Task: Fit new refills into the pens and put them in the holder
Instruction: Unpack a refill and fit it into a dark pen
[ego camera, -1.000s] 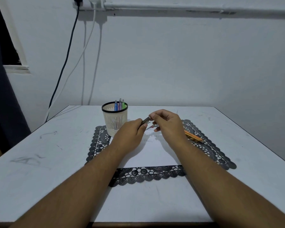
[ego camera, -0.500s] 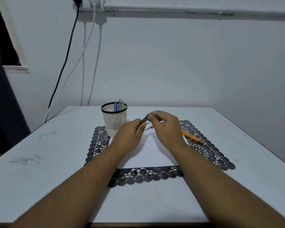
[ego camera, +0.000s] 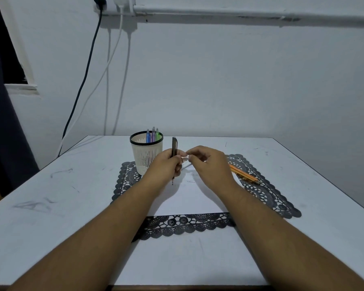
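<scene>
Head view: the dark pen [ego camera: 174,148], slanted a second ago, now stands upright in the left hand [ego camera: 166,167], fingers curled round it, just right of the holder [ego camera: 146,153]. Right hand [ego camera: 210,164] has drawn slightly off, fingers curled; what they pinch, I cannot tell. Orange pens [ego camera: 245,174] lie right on the mat [ego camera: 267,192]. Bare desk [ego camera: 51,206] on the near side.

Round cream plastic holder with slotted walls [ego camera: 145,158]: matt, with a glossy black rim. Slim dark pen [ego camera: 174,147] in left hand [ego camera: 164,169]: smooth, slight sheen; material unclear. Black lace-pattern mat [ego camera: 267,192]: openwork, matt, cloth or plastic unclear. White paper sheet [ego camera: 189,198]: smooth, matt. White table top [ego camera: 51,206]: smooth, scuffed with grey marks. Orange pens [ego camera: 243,174]: smooth.
</scene>
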`<state>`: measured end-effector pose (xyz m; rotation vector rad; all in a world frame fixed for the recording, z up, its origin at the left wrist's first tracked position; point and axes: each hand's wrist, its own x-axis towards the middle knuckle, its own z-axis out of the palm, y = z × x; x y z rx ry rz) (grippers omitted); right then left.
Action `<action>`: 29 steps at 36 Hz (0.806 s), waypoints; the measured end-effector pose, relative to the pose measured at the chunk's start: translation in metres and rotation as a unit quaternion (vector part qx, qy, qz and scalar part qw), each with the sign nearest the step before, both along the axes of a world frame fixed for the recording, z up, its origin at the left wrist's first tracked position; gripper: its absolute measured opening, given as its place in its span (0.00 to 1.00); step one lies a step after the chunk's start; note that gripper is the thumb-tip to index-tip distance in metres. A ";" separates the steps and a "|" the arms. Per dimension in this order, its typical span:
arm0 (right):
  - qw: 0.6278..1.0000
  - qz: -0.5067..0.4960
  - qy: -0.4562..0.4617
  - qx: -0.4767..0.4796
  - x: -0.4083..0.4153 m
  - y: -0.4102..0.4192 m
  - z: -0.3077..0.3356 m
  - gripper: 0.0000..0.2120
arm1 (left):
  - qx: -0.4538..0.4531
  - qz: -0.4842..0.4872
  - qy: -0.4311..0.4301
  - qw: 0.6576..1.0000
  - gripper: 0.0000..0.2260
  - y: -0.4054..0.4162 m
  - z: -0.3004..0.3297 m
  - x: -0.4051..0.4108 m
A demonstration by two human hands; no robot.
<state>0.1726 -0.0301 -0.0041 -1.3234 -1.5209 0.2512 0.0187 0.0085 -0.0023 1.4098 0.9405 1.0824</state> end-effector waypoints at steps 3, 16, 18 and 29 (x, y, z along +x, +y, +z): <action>1.000 0.013 0.026 -0.013 -0.002 -0.001 -0.002 0.08 | -0.073 -0.028 -0.087 0.993 0.12 -0.001 0.003 0.001; 0.994 0.076 0.039 -0.073 -0.011 -0.002 -0.006 0.03 | -0.295 -0.015 -0.265 0.918 0.11 0.002 0.002 0.000; 0.993 0.079 0.034 -0.079 -0.012 -0.002 -0.006 0.03 | -0.307 -0.024 -0.265 0.914 0.14 0.003 0.001 -0.001; 0.985 0.063 -0.099 -0.125 -0.009 -0.001 -0.005 0.03 | -0.323 -0.093 -0.223 0.915 0.14 -0.012 0.008 -0.004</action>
